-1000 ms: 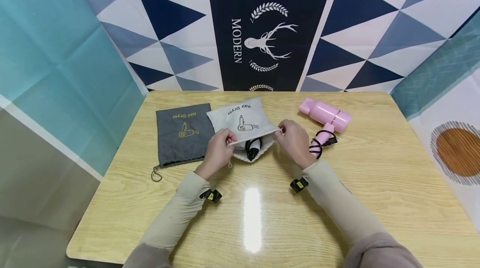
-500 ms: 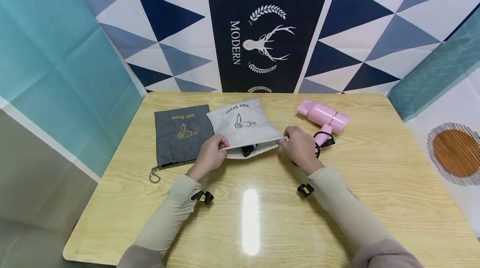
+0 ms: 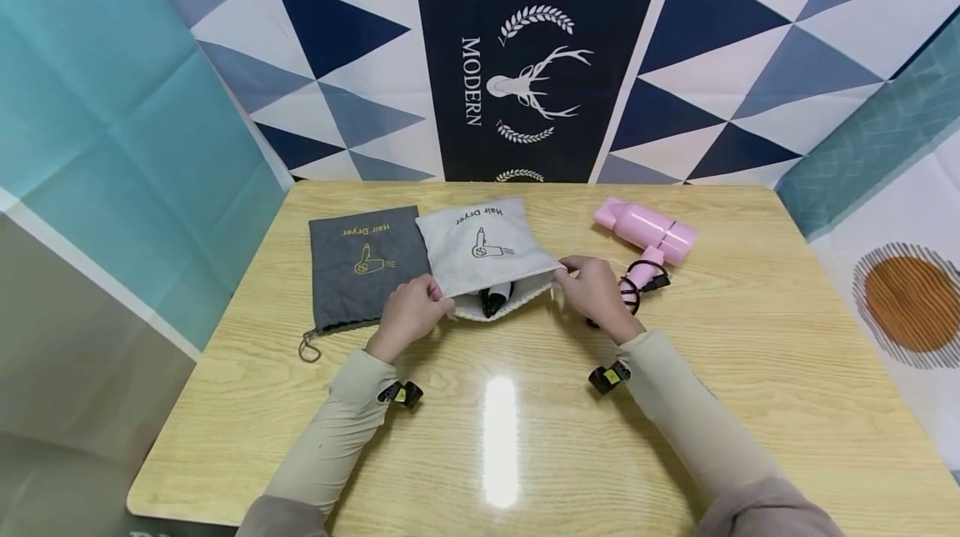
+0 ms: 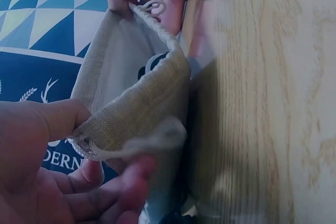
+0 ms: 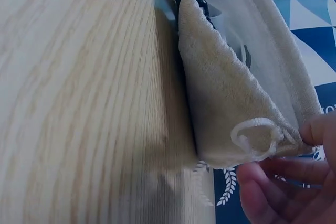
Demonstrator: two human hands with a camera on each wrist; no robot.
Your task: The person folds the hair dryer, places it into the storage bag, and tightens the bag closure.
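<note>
A light grey drawstring bag (image 3: 483, 270) printed "Hair Dryer" lies with its mouth toward me. My left hand (image 3: 411, 313) pinches the left corner of the mouth, and my right hand (image 3: 597, 291) pinches the right corner. Between them the mouth gapes, showing the white handle and black cord (image 3: 496, 298) of a thing inside; the bag hides the rest. In the left wrist view a cord loop (image 4: 170, 132) hangs by the left fingers. Another white loop (image 5: 257, 136) dangles by the right thumb in the right wrist view.
A dark grey drawstring bag (image 3: 333, 270) with the same print lies flat to the left, beside the light one. Right of my right hand is a pink hair dryer (image 3: 648, 227), its black cord (image 3: 630, 291) wound around the handle. A patterned backdrop (image 3: 360, 45) stands behind the wooden table (image 3: 570, 454).
My left hand has shifted left and nearer along the bag's mouth. The mouth narrowed half a second ago and is wider again now; the right hand moved slightly nearer.
</note>
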